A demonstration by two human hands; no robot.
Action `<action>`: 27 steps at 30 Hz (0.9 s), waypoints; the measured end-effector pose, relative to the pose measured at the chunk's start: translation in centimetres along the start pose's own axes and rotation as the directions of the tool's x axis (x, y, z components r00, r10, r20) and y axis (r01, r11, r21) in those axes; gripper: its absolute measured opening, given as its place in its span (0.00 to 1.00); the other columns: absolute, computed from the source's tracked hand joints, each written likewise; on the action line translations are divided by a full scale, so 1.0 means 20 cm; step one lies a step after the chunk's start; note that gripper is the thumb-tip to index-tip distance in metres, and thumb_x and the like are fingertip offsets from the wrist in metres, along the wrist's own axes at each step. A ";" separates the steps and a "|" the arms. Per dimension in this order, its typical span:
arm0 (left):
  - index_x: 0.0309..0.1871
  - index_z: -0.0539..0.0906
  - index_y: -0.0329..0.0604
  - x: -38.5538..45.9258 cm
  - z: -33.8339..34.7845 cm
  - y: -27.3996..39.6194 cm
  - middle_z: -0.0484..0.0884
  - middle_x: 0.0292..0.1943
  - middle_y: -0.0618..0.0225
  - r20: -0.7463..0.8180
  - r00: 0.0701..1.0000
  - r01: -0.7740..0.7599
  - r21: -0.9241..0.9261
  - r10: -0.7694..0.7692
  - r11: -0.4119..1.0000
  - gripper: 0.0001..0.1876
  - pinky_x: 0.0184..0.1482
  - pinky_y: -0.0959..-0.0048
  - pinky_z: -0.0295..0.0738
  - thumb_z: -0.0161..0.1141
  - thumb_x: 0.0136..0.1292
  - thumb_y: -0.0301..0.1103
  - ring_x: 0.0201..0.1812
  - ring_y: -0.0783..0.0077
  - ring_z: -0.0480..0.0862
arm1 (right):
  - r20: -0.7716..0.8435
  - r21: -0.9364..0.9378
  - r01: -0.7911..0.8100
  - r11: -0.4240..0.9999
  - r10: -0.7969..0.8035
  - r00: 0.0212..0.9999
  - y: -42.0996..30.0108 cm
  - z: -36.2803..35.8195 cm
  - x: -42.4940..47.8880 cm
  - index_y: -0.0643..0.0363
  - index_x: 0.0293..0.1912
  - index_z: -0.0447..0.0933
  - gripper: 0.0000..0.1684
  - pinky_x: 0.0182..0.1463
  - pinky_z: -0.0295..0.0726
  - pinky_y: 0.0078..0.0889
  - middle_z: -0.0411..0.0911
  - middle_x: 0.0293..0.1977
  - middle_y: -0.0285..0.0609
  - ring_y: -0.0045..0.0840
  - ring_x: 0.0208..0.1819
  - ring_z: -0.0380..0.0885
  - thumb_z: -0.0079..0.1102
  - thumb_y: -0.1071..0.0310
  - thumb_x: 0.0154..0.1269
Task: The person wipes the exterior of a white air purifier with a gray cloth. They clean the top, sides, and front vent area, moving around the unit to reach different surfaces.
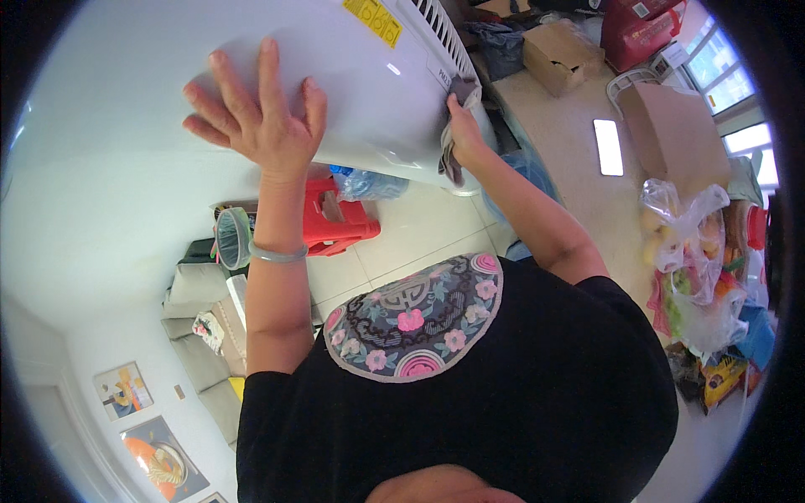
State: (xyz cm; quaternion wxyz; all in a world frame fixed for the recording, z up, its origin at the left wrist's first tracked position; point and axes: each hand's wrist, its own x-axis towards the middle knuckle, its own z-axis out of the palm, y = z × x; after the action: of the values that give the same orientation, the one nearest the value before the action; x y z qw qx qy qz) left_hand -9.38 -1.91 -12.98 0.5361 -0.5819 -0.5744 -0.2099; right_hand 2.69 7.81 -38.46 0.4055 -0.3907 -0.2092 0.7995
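Note:
A large white appliance cabinet (371,107), likely an air conditioner, spans the upper left to middle, with a slatted vent (443,34) along its edge and a yellow label (374,19) on its surface. My left hand (258,113) lies spread, palm against the white surface or just over it, holding nothing; a pale bangle circles that forearm. My right hand (465,132) grips a grey cloth (449,157) against the cabinet's right edge, below the vent. Part of the cloth hangs down beneath the fingers.
Below the cabinet are a red plastic stool (339,220) and a blue-tinted plastic bag (371,185). At right, a table (566,126) bears a phone (608,148), cardboard boxes (560,53) and bags of fruit (682,232). A waste bin (233,239) and sofa (195,339) are at left.

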 end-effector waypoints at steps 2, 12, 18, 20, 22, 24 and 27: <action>0.58 0.77 0.61 0.09 0.10 0.09 0.61 0.68 0.59 -0.029 0.999 0.017 -0.017 -0.017 1.000 0.26 0.69 0.52 0.22 0.55 0.53 0.49 0.72 0.47 0.44 | 0.126 -0.175 0.250 0.952 -0.230 0.965 -0.20 0.09 -0.01 0.62 0.65 0.54 0.35 0.62 0.58 0.29 0.62 0.61 0.42 0.28 0.59 0.62 0.48 0.50 0.67; 0.62 0.71 0.52 -0.44 -0.19 0.04 0.58 0.68 0.57 0.331 0.943 0.072 -0.331 0.044 0.941 0.29 0.66 0.45 0.46 0.59 0.53 0.38 0.69 0.42 0.53 | 0.144 -0.364 0.636 0.680 -0.634 0.760 -0.03 0.24 -0.14 0.66 0.65 0.53 0.34 0.66 0.57 0.30 0.60 0.62 0.54 0.37 0.65 0.59 0.49 0.59 0.66; 0.63 0.68 0.45 -1.59 -0.63 -0.18 0.56 0.68 0.53 0.850 0.524 0.443 -0.331 0.059 0.833 0.32 0.67 0.50 0.49 0.60 0.50 0.27 0.70 0.47 0.51 | -0.135 -0.201 0.206 0.958 -0.235 0.963 0.46 0.04 -0.01 0.57 0.67 0.52 0.38 0.61 0.62 0.33 0.62 0.60 0.44 0.31 0.58 0.63 0.45 0.45 0.67; 0.64 0.66 0.47 -1.99 -0.83 -0.36 0.55 0.68 0.53 0.929 0.358 0.538 -0.283 0.089 0.794 0.35 0.67 0.52 0.51 0.61 0.49 0.28 0.69 0.47 0.52 | -0.234 0.034 -0.010 0.999 0.018 0.972 0.67 0.03 -0.01 0.54 0.66 0.54 0.35 0.61 0.63 0.38 0.62 0.61 0.43 0.34 0.59 0.64 0.46 0.46 0.67; 0.64 0.66 0.49 -2.52 -1.02 -0.61 0.57 0.67 0.53 0.951 0.288 0.569 -0.266 0.115 0.778 0.35 0.67 0.54 0.53 0.64 0.50 0.34 0.69 0.46 0.53 | -0.247 0.241 -0.090 0.966 0.150 0.957 0.94 0.18 -0.11 0.53 0.65 0.55 0.33 0.63 0.62 0.40 0.62 0.62 0.42 0.37 0.61 0.64 0.45 0.46 0.68; 0.65 0.65 0.50 -3.09 -1.20 -0.87 0.58 0.67 0.52 0.939 0.276 0.486 -0.320 0.204 0.813 0.36 0.66 0.55 0.54 0.65 0.50 0.36 0.68 0.45 0.54 | -0.272 0.390 -0.135 0.911 0.254 0.928 1.19 0.36 -0.28 0.53 0.64 0.56 0.31 0.63 0.63 0.43 0.62 0.62 0.41 0.38 0.60 0.65 0.44 0.47 0.69; 0.65 0.65 0.47 -3.25 -1.30 -0.91 0.59 0.66 0.51 0.970 0.201 0.566 -0.231 0.140 0.792 0.35 0.66 0.56 0.57 0.65 0.51 0.36 0.67 0.43 0.57 | -0.289 0.442 -0.142 0.886 0.291 0.912 1.26 0.54 -0.37 0.54 0.62 0.58 0.28 0.63 0.63 0.48 0.62 0.62 0.41 0.37 0.60 0.64 0.43 0.49 0.70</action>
State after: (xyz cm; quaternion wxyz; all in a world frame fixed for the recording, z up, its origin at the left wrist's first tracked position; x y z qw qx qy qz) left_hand -32.37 -57.49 -53.14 -0.1653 -0.6167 -0.7687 -0.0376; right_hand -15.51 -13.06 -45.00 0.4156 -0.4525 0.0842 0.7845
